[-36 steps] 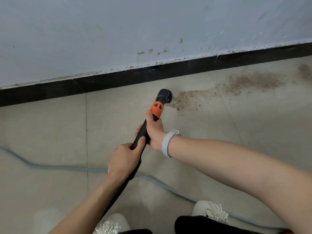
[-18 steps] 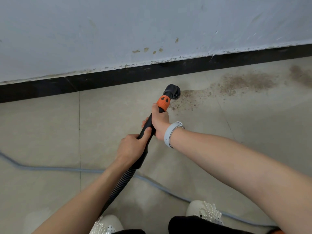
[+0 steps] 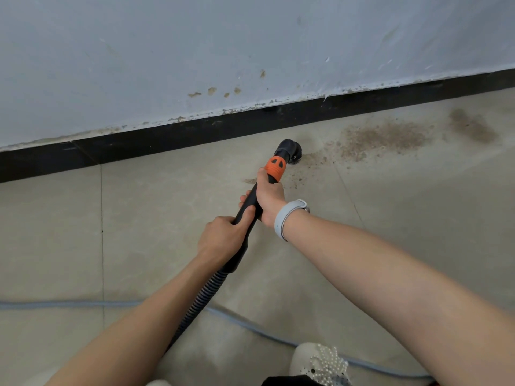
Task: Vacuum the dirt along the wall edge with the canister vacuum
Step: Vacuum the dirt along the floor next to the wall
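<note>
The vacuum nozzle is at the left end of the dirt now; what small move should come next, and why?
Probably slide the nozzle a little to the right, along the black baseboard. Both the left hand and the right hand grip the black wand, and the thick brown dirt lies just right of the nozzle, not yet sucked up.

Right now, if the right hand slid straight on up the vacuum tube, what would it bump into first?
The right hand would meet the orange collar at once; its thumb looks to touch it already. Beyond sits the black brush head.
</note>
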Action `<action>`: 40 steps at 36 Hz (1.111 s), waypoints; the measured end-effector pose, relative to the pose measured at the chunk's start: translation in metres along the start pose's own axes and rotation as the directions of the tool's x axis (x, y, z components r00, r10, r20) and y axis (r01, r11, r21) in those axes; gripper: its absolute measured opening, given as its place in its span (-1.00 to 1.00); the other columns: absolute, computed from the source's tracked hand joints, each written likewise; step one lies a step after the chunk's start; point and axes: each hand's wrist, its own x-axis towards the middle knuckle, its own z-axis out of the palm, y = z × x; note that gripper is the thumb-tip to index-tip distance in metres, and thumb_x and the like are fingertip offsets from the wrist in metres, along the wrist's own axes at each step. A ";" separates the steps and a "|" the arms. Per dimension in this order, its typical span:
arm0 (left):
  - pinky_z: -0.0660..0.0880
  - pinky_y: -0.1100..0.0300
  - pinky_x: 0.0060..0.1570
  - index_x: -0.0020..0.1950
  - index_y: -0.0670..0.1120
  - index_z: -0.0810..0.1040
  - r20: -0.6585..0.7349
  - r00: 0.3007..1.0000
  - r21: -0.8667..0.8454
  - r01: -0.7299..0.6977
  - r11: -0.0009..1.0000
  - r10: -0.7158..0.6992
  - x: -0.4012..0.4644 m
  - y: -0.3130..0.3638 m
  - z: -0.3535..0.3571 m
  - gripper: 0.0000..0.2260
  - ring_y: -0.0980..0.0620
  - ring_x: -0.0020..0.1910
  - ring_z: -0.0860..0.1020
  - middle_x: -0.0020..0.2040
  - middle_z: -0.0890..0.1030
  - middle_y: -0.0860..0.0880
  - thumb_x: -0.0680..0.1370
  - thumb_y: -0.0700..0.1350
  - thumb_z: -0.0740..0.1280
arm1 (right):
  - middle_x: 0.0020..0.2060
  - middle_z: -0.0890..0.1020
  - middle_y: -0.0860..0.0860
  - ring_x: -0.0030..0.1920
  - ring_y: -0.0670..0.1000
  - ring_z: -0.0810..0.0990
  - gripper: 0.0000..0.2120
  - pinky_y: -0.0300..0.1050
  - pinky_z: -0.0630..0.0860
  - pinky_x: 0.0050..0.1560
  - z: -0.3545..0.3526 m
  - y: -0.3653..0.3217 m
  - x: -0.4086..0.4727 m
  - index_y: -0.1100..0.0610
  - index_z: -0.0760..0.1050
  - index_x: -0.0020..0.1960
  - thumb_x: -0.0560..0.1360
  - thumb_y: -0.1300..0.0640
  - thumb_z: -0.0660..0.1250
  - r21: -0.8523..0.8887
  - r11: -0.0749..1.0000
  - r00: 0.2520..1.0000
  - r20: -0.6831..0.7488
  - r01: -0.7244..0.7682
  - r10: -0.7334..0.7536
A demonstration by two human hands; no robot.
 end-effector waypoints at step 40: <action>0.48 0.16 -0.34 -0.37 -0.11 0.54 -0.123 0.992 0.096 -0.007 0.995 0.019 -0.019 -0.043 -0.039 -0.32 -0.02 -0.39 0.60 -0.45 0.62 -0.01 0.34 0.48 0.04 | -0.35 0.46 0.12 -0.53 0.05 0.52 -0.71 -0.04 0.59 -0.32 0.035 0.027 -0.024 0.17 0.31 0.12 0.61 -0.04 0.22 0.066 0.995 0.988 0.139 -0.079 0.070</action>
